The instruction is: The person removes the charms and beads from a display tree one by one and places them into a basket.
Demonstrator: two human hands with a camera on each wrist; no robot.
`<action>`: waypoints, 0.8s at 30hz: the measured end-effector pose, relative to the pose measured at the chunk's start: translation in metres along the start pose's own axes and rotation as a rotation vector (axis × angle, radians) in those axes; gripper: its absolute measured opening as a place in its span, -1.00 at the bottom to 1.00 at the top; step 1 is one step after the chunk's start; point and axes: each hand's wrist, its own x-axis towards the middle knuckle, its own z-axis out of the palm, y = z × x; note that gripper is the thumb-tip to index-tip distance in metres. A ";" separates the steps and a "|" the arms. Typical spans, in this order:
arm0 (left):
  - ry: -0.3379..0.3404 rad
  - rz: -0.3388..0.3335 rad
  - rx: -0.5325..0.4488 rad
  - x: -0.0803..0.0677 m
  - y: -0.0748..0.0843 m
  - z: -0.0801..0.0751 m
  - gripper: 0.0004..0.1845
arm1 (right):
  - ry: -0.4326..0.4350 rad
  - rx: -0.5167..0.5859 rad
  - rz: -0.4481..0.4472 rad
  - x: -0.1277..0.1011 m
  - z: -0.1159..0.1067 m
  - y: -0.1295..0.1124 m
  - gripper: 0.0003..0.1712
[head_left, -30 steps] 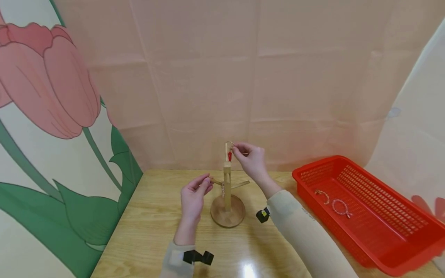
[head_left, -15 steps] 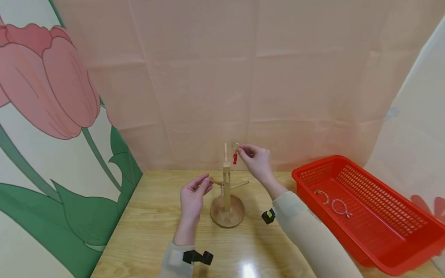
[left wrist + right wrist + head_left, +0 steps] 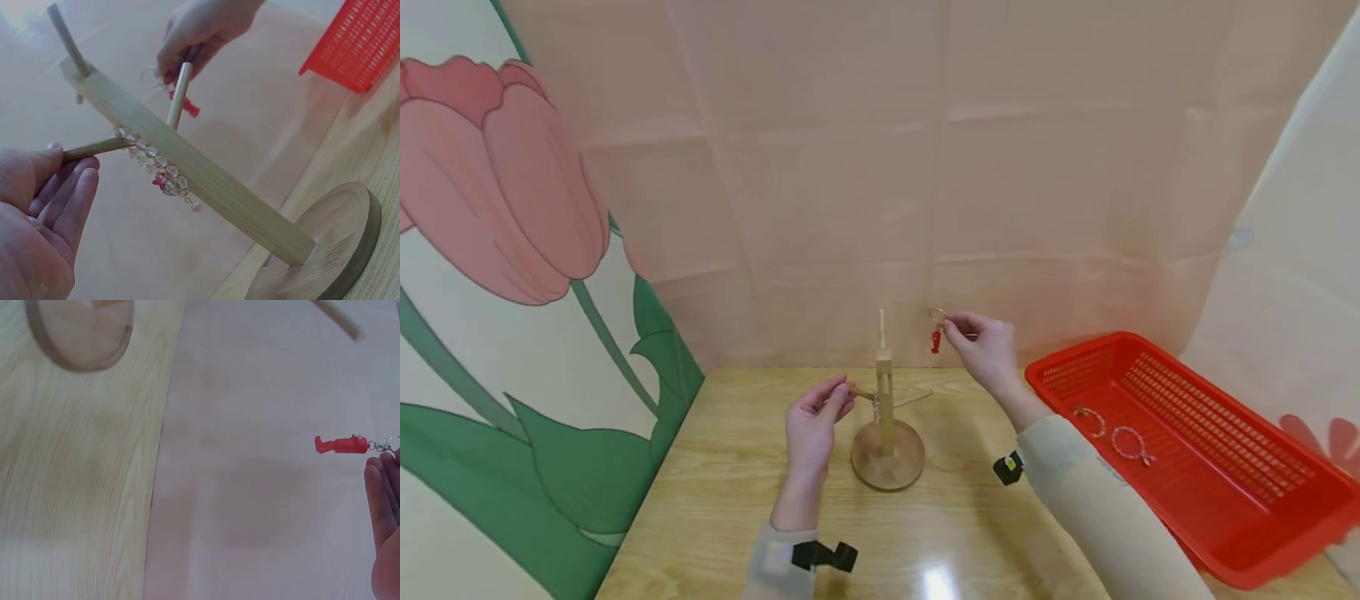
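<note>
A wooden jewelry stand [image 3: 887, 429] with a round base and slanting pegs stands upright on the table. Thumb and fingers of my left hand [image 3: 811, 429] pinch the tip of its left peg [image 3: 100, 149]. From that same peg, against the post, hangs a bracelet of clear and pinkish beads [image 3: 161, 164]. My right hand [image 3: 988, 350], in the air to the right of the stand, pinches a keychain [image 3: 936, 342] by its metal ring. The keychain's red boot-shaped charm [image 3: 342, 445] dangles from a short chain. The stand's top peg [image 3: 882, 329] and right peg [image 3: 914, 398] carry nothing.
A red plastic basket [image 3: 1225, 542] with slotted walls sits on the right of the table, close to the right forearm. Two bracelets lie inside it: a pink beaded one [image 3: 1127, 444] and a gold-toned one [image 3: 1092, 419]. A pinkish sheet [image 3: 820, 208] hangs behind the table.
My right hand has moved right, carrying the keychain off the stand's top peg and away from it. My left hand has kept its pinch on the left peg.
</note>
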 end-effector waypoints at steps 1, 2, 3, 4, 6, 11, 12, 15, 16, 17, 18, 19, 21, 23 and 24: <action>0.002 0.001 0.003 0.000 0.000 -0.001 -0.74 | -0.003 -0.005 0.005 0.000 -0.003 0.002 -0.85; 0.003 0.000 0.003 0.000 0.000 -0.001 -0.74 | -0.007 -0.009 0.011 -0.001 -0.006 0.003 -0.85; 0.003 0.000 0.001 0.000 0.001 -0.002 -0.75 | -0.009 -0.011 0.018 -0.002 -0.008 0.004 -0.84; 0.003 0.001 -0.001 0.001 0.001 -0.002 -0.76 | -0.010 -0.015 0.027 -0.002 -0.011 0.005 -0.84; 0.002 0.000 -0.003 0.001 0.001 -0.002 -0.79 | -0.005 -0.022 0.034 -0.003 -0.016 0.008 -0.83; -0.001 -0.002 -0.004 0.002 0.001 -0.003 -0.81 | 0.008 -0.042 0.030 -0.005 -0.028 0.015 -0.82; -0.001 -0.002 -0.003 0.002 0.001 -0.003 -0.81 | 0.008 -0.047 0.033 -0.005 -0.031 0.016 -0.83; 0.000 -0.002 -0.002 0.002 0.001 -0.003 -0.81 | 0.015 -0.072 0.035 -0.007 -0.039 0.022 -0.82; 0.002 -0.003 -0.003 0.002 0.001 -0.003 -0.81 | 0.018 -0.080 0.035 -0.007 -0.042 0.024 -0.82; 0.003 -0.004 -0.004 0.002 0.001 -0.003 -0.81 | 0.023 -0.088 0.036 -0.008 -0.045 0.026 -0.82; 0.005 -0.006 -0.004 0.002 0.001 -0.003 -0.80 | 0.028 -0.101 0.036 -0.008 -0.048 0.028 -0.82; 0.005 -0.007 -0.004 0.002 0.001 -0.003 -0.80 | 0.033 -0.111 0.036 -0.008 -0.052 0.030 -0.81; 0.005 -0.009 -0.004 0.002 0.002 -0.003 -0.79 | 0.036 -0.130 0.044 -0.009 -0.060 0.033 -0.80; 0.003 -0.008 -0.003 0.002 0.002 -0.003 -0.77 | 0.029 -0.149 0.060 -0.011 -0.068 0.036 -0.77; 0.000 -0.007 -0.004 0.002 0.001 -0.003 -0.77 | 0.024 -0.162 0.070 -0.013 -0.073 0.037 -0.76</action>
